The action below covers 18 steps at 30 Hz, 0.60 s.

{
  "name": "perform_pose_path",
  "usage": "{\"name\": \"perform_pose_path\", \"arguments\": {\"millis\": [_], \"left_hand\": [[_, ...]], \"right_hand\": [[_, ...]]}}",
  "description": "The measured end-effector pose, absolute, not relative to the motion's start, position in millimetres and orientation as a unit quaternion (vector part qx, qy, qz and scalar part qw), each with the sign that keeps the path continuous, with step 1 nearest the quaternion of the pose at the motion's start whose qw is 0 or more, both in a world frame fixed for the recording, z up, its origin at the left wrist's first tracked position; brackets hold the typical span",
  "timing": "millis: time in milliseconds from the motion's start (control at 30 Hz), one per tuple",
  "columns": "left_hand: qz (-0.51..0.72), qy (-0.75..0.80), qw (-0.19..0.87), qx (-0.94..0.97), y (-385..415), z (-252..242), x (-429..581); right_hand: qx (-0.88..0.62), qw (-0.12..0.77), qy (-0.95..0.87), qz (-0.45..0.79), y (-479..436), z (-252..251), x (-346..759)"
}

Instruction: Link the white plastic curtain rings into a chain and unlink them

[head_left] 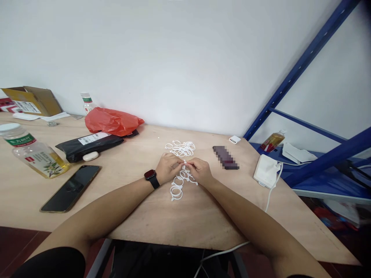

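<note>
My left hand, with a black watch on its wrist, and my right hand meet over the middle of the table. Both are closed in a pinch on one small white plastic ring with a tab; the fingertips cover much of it. Just beyond the hands lies a loose pile of similar white rings. Nearer to me, between and below the hands, several more rings lie in a spread, some overlapping. My right hand hides part of this nearer group.
On the left are a phone, a drink bottle, a white earbud case, a black parcel and a red plastic bag. A pixelated dark object and a white charger with a cable lie right. Blue shelving borders the table.
</note>
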<state>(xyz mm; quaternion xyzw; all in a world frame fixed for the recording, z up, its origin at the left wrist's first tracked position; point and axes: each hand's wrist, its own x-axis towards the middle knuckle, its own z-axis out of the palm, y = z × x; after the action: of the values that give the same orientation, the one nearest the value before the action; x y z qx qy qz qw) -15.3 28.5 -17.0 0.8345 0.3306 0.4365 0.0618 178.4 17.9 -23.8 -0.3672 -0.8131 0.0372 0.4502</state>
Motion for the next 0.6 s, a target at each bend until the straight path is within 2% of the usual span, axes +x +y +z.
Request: {"name": "perform_pose_path", "arguments": {"millis": [167, 333, 467, 600], "left_hand": [[0.429, 0.357, 0.072, 0.826, 29, -16, -15], [0.431, 0.473, 0.063, 0.766, 39, -22, -19], [0.376, 0.553, 0.062, 0.741, 48, -30, -22], [0.348, 0.544, 0.057, 0.761, 54, -40, -24]], "right_hand": [[-0.406, 0.466, -0.785, 0.047, 18, -25, 176], [-0.489, 0.47, -0.733, 0.044, 27, -26, 184], [-0.516, 0.425, -0.742, 0.047, 36, -30, 191], [-0.484, 0.336, -0.805, 0.066, 40, -33, 190]]}}
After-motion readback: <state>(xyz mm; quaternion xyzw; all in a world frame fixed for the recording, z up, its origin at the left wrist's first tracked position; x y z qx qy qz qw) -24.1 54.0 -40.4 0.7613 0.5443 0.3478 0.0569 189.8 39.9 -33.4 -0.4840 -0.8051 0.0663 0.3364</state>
